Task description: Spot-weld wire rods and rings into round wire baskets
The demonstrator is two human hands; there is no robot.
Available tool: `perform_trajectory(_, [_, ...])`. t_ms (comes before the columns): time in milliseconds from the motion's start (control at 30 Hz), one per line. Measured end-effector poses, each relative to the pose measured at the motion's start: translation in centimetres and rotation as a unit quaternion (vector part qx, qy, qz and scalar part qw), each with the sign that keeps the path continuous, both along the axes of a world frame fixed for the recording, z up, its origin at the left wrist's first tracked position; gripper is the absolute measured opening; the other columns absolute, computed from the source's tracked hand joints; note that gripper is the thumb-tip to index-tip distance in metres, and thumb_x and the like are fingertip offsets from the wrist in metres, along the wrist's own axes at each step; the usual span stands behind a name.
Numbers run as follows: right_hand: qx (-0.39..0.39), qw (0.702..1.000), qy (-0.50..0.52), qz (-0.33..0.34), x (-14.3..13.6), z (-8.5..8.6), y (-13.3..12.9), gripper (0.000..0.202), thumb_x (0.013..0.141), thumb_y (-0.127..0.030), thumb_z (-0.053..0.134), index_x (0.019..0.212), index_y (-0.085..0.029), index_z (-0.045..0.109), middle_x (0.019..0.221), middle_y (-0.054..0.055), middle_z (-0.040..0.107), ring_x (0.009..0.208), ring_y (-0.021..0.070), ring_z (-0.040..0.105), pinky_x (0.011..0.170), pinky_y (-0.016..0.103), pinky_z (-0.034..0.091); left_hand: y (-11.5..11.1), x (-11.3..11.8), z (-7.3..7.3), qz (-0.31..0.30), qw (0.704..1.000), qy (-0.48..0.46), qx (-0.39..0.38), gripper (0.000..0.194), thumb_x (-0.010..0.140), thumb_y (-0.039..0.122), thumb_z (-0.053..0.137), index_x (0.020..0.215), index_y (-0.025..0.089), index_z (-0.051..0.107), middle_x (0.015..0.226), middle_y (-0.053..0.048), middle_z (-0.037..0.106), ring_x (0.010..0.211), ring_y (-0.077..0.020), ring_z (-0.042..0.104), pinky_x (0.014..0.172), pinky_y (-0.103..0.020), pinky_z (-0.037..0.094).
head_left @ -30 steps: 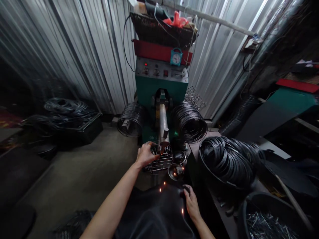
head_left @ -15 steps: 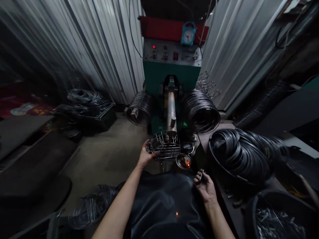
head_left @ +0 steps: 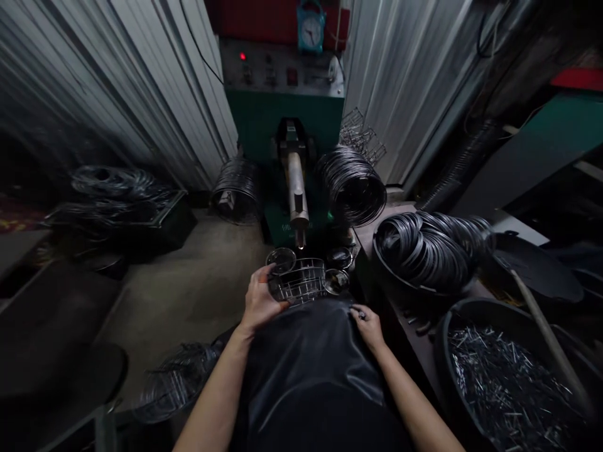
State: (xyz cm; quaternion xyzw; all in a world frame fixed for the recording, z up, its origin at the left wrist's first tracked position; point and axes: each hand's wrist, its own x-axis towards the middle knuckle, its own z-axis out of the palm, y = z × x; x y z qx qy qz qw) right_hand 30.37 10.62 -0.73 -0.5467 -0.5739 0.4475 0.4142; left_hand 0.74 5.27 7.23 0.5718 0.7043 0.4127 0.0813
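My left hand (head_left: 261, 301) is closed on the left side of a wire basket (head_left: 304, 279), thumb on the near rim. The basket is tilted, below and in front of the electrode tip (head_left: 300, 238) of a green spot-welding machine (head_left: 292, 107); a small glow shows at the tip. My right hand (head_left: 368, 328) is closed by the edge of the black apron (head_left: 315, 358), its fingertips pinched around a short metal piece (head_left: 362, 315), mostly hidden. Small round dishes (head_left: 336, 282) stand just right of the basket.
Wire coils (head_left: 353, 185) hang on both sides of the machine arm. At right are a tub of wire rings (head_left: 419, 251) and a bucket of short metal rods (head_left: 509, 383) with a stick across it. A crate of wire (head_left: 164, 213) stands on the left floor.
The wire basket has come down and toward me, away from the welding tip. My right hand has moved in to the apron's edge. Sparks seen earlier are gone, and the view has shifted.
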Motion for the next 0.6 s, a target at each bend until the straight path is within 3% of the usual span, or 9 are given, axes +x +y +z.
perform_trajectory(100, [0.042,0.988,-0.12,0.087,0.1,1.9,0.2,0.02,0.071,-0.037,0.059,0.076,-0.021,0.069,0.08,0.006,0.071,0.078,0.0225,0.065,0.071,0.034,0.049,0.2,0.9,1.8,0.023,0.995,0.097,-0.008,0.08,0.05,0.027,0.075,0.123,0.019,0.042,0.119,-0.012,0.051,0.113,-0.0307,0.048,0.097,-0.046,0.04])
perform_trajectory(233, [0.081,0.953,-0.181,0.229,-3.1,8.7,1.5,0.023,0.071,-0.028,0.062,0.093,-0.022,0.064,0.083,0.002,0.069,0.077,0.0183,0.063,0.07,0.028,0.045,0.7,2.2,2.7,0.022,0.988,0.153,-0.024,0.077,0.052,0.03,0.073,0.122,0.019,0.043,0.118,-0.012,0.052,0.112,-0.0311,0.047,0.097,-0.046,0.037])
perform_trajectory(333, [0.082,0.917,-0.259,0.291,-7.0,12.5,2.7,0.028,0.062,-0.017,0.068,0.088,-0.021,0.059,0.073,-0.001,0.064,0.067,0.016,0.059,0.059,0.023,0.04,0.9,3.3,2.7,0.012,0.985,0.167,-0.039,0.076,0.054,0.03,0.072,0.123,0.019,0.042,0.117,-0.012,0.051,0.113,-0.0306,0.046,0.099,-0.047,0.034])
perform_trajectory(433, [0.094,0.916,-0.289,0.262,-10.1,12.9,3.1,0.024,0.061,-0.012,0.066,0.081,-0.02,0.055,0.069,-0.002,0.06,0.064,0.0146,0.056,0.055,0.022,0.037,0.9,4.1,2.5,-0.003,0.985,0.166,-0.052,0.077,0.054,0.029,0.071,0.124,0.018,0.042,0.117,-0.013,0.05,0.112,-0.0309,0.046,0.099,-0.047,0.032])
perform_trajectory(533, [0.133,0.93,-0.272,0.21,-11.4,11.1,2.3,0.019,0.066,-0.013,0.062,0.082,-0.022,0.055,0.069,-0.002,0.061,0.062,0.0146,0.056,0.056,0.022,0.038,1.0,4.2,2.4,-0.019,0.986,0.152,-0.065,0.077,0.054,0.029,0.071,0.124,0.017,0.042,0.117,-0.014,0.05,0.111,-0.0321,0.045,0.097,-0.047,0.034])
perform_trajectory(600, [0.155,0.935,-0.239,0.209,-11.3,10.0,1.6,0.014,0.069,-0.014,0.059,0.081,-0.023,0.057,0.067,-0.002,0.062,0.062,0.0148,0.057,0.057,0.022,0.04,1.0,4.0,2.4,-0.025,0.987,0.139,-0.073,0.077,0.054,0.029,0.071,0.124,0.018,0.041,0.118,-0.015,0.049,0.112,-0.0327,0.045,0.096,-0.047,0.034])
